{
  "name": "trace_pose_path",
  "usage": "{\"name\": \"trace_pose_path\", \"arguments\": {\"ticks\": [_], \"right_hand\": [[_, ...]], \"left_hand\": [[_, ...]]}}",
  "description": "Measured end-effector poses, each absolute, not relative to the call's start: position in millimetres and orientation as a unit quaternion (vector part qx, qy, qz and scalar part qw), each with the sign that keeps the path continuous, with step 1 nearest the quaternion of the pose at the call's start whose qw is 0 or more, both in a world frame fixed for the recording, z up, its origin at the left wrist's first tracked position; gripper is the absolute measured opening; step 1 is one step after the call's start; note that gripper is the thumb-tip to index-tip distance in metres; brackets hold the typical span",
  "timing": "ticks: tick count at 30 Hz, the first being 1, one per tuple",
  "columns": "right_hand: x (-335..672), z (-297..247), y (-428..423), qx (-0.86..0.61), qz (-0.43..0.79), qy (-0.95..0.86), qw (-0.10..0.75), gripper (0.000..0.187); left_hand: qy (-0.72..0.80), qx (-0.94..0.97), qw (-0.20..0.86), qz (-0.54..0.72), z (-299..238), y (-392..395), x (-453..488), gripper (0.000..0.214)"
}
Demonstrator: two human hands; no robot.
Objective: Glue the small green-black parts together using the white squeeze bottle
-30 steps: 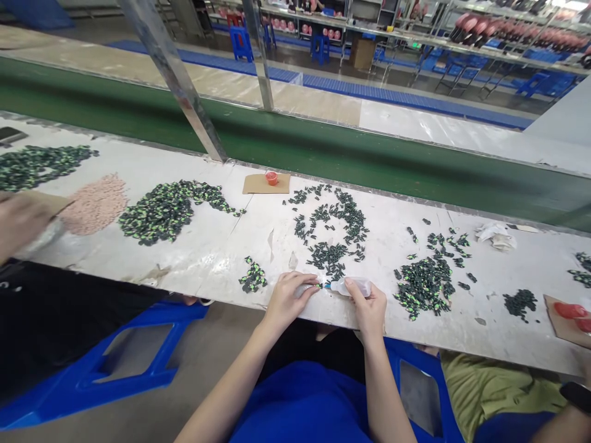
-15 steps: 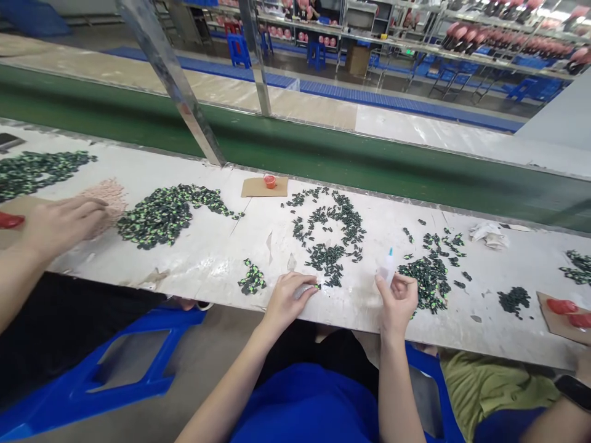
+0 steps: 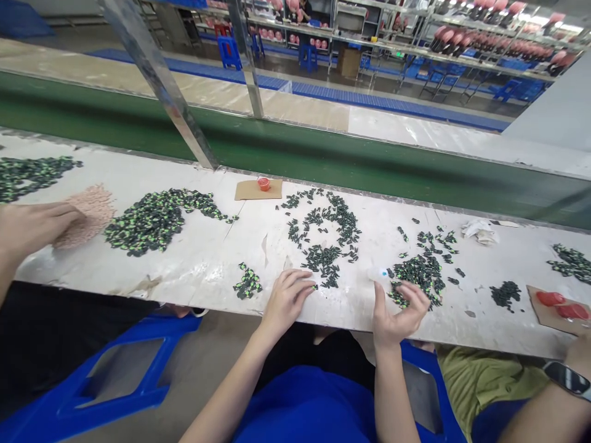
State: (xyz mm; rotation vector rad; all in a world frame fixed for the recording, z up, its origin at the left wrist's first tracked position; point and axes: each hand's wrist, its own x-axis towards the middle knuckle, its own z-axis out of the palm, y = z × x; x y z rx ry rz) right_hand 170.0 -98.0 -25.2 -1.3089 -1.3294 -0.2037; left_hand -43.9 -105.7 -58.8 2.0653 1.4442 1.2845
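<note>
My left hand [image 3: 287, 296] rests at the near edge of the white table [image 3: 207, 258], fingers pinched on a small dark green piece [image 3: 314, 287]. My right hand [image 3: 398, 311] is palm-up with fingers loosely apart, its fingertips at the near edge of a pile of dark green pieces [image 3: 418, 271]. A small clear squeeze bottle with a blue tip [image 3: 377, 273] lies on the table just above my right thumb, free of the hand. A small cluster of green-and-black pieces [image 3: 247, 283] lies left of my left hand.
Scattered dark pieces [image 3: 327, 227] lie ahead beside a big green-black heap [image 3: 152, 218] and cardboard holding a red cap [image 3: 258, 187]. A co-worker's hand [image 3: 32, 227] touches a pink pile [image 3: 90, 209] at left. Another person's watch-wearing wrist [image 3: 566, 378] is at right. A green conveyor [image 3: 323, 157] runs behind.
My right hand took the bottle away from the piece, laid it on the table and let go, then moved down-right by the pile. My left hand stayed pinched on its piece.
</note>
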Motion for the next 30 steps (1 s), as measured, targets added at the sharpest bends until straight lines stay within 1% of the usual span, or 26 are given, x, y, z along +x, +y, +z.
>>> {"name": "trace_pose_path", "arguments": {"ticks": [1, 2, 4, 6, 10, 12, 15, 22, 25, 30], "right_hand": [[167.6, -26.1, -101.7, -0.533, -0.083, -0.619, 0.571, 0.020], [164.7, -27.8, -103.8, -0.506, -0.049, -0.671, 0.539, 0.014], [158.3, -32.8, -102.6, -0.475, 0.058, -0.751, 0.455, 0.027], [152.5, -38.9, -95.9, -0.471, 0.131, -0.777, 0.397, 0.032], [150.1, -46.1, -80.7, -0.481, 0.148, -0.781, 0.369, 0.026], [152.6, -44.8, -78.0, -0.480, 0.156, -0.779, 0.371, 0.021], [153.6, -37.9, -82.4, -0.488, 0.191, -0.747, 0.409, 0.018], [123.0, -24.9, -106.5, -0.527, 0.418, -0.547, 0.498, 0.021], [112.5, -22.6, -109.8, -0.545, 0.457, -0.480, 0.513, 0.020], [108.1, -17.8, -111.0, -0.520, 0.515, -0.443, 0.517, 0.020]], "left_hand": [[0.502, 0.719, 0.160, 0.453, -58.7, -105.4, -44.1, 0.014], [0.500, 0.717, 0.163, 0.458, -58.7, -105.3, -44.4, 0.014], [0.498, 0.711, 0.170, 0.466, -59.0, -105.3, -45.3, 0.015], [0.504, 0.705, 0.174, 0.468, -59.3, -105.9, -46.5, 0.016], [0.530, 0.686, 0.177, 0.466, -58.3, -108.1, -48.0, 0.016], [0.535, 0.678, 0.185, 0.469, -56.7, -108.9, -48.0, 0.016], [0.537, 0.666, 0.202, 0.477, -53.7, -109.3, -47.5, 0.016], [0.520, 0.671, 0.219, 0.481, -43.2, -112.8, -41.4, 0.018], [0.517, 0.682, 0.202, 0.476, -39.2, -114.6, -38.7, 0.018], [0.512, 0.698, 0.183, 0.466, -34.8, -115.1, -37.2, 0.019]]}}
